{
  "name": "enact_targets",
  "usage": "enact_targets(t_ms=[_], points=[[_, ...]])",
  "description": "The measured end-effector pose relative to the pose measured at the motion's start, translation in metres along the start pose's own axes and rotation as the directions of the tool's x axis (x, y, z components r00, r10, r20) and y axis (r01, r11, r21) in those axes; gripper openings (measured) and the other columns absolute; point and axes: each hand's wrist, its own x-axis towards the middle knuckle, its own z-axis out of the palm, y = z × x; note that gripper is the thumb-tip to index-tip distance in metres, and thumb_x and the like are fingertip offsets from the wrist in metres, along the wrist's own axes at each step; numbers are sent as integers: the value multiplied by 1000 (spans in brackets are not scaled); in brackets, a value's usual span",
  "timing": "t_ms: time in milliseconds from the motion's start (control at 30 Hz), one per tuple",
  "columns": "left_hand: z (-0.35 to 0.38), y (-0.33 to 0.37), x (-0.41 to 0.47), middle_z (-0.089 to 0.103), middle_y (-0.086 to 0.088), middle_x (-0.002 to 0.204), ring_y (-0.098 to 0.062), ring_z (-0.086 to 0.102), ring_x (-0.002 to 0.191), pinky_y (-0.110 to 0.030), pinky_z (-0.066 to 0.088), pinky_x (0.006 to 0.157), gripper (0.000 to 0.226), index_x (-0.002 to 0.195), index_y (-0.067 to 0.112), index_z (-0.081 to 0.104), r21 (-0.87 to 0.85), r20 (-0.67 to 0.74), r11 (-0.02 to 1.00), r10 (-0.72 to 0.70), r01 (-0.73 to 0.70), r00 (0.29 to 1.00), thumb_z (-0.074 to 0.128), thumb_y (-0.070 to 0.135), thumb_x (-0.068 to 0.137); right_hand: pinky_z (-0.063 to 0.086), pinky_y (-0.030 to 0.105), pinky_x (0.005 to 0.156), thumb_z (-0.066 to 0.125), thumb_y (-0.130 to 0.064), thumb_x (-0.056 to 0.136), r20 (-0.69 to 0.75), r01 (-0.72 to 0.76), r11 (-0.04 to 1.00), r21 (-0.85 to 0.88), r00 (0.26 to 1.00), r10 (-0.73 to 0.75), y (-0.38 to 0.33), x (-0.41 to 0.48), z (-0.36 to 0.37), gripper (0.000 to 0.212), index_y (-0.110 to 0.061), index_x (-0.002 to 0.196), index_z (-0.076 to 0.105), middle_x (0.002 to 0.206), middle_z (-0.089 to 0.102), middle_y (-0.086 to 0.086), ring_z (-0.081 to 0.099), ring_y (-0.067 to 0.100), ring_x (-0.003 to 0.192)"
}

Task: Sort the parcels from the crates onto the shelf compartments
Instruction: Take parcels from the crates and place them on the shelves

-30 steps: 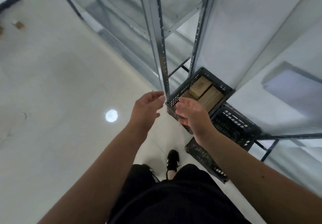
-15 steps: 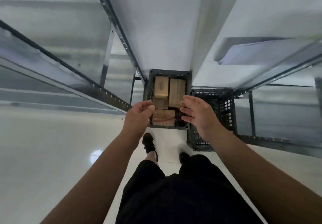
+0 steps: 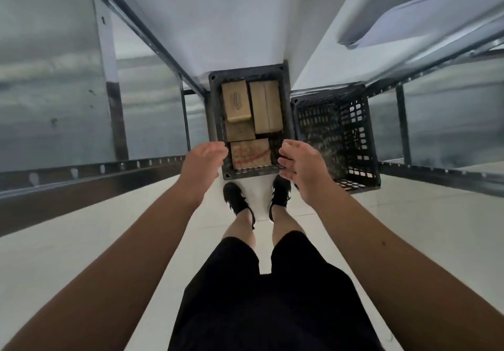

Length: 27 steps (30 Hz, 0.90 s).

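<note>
The left hand (image 3: 203, 165) hung open, fingers loosely curved, holding nothing, just left of the near parcel (image 3: 249, 154). That parcel lay at the near end of the crate (image 3: 214, 110), between the hands and below them, with three more behind it. The right hand (image 3: 302, 165) was likewise open and empty, just right of it. The second crate (image 3: 368, 143) looked empty, so sorting seemed partly done, with at least four parcels to go.
</note>
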Motion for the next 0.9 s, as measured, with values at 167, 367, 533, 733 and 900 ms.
enact_targets(t_ms=[167,367,533,733,900], points=[[20,-1,36,72,2,115,-18,67,109,-41,55,101,15,112,23,69,-41,-42,997,-70,68,997,66,28,97,54,54,109,63,-28,105,40,4,993,-118,999,0,-6,48,0,8,-33,109,67,128,71,11,65,32,125],[54,-13,111,67,2,131,-18,63,123,-48,51,110,34,133,27,66,1,-78,998,-65,66,995,63,32,99,56,51,106,66,-30,103,42,3,980,-199,999,6,-6,134,8,19,-28,122,67,121,72,7,67,31,121],[74,-33,193,67,-3,136,-20,63,124,-47,51,111,43,143,22,62,-12,-114,991,-131,131,985,62,30,101,57,46,105,65,-29,104,29,-24,974,-227,999,32,6,221,30,26,-25,129,65,118,69,-6,67,16,113],[91,-61,306,60,-2,147,-29,73,105,-32,60,85,49,152,19,53,67,-115,991,-105,113,988,61,29,104,53,48,107,64,-31,104,18,-66,981,-185,997,71,31,327,58,9,-34,112,65,117,69,2,65,16,111],[96,-85,387,52,-2,156,-4,60,99,-15,45,78,58,159,18,44,121,-139,988,-74,92,987,62,29,104,51,48,110,62,-34,102,16,-49,985,-165,999,52,32,408,67,28,-25,128,61,124,65,-2,62,21,118]])
